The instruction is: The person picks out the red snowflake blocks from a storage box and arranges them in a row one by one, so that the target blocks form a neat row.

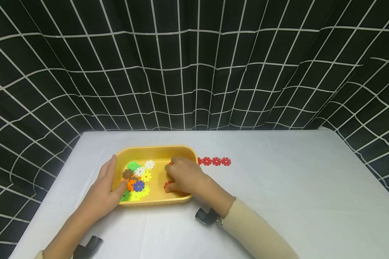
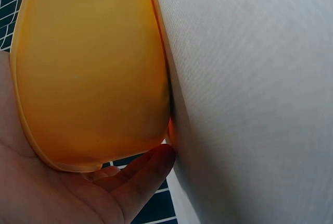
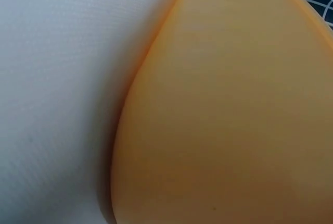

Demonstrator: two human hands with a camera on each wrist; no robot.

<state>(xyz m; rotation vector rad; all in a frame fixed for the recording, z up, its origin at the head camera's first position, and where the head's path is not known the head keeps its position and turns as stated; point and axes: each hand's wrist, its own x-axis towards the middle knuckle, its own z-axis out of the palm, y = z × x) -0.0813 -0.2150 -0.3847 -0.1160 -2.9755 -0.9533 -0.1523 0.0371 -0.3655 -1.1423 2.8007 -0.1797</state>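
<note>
A yellow plastic tray (image 1: 157, 153) stands on the table, its near long side facing me. My left hand (image 1: 105, 194) holds its left end, thumb over the rim and fingers along the outside; the left wrist view shows the fingers (image 2: 148, 174) against the wall. My right hand (image 1: 186, 176) reaches into the right end, thumb and forefinger spread apart. A red notched disc (image 1: 167, 184) lies by the thumb, and another bit of red shows beside the forefinger. Several discs lie at the left inside, among them a blue disc (image 1: 138, 186) and a brown disc (image 1: 128, 174).
A row of red discs (image 1: 216, 161) lies on the white tablecloth (image 1: 278, 180), just right of the tray. Behind the table hangs a black curtain (image 1: 194, 79) with white grid lines. Black wrist cameras sit below both forearms.
</note>
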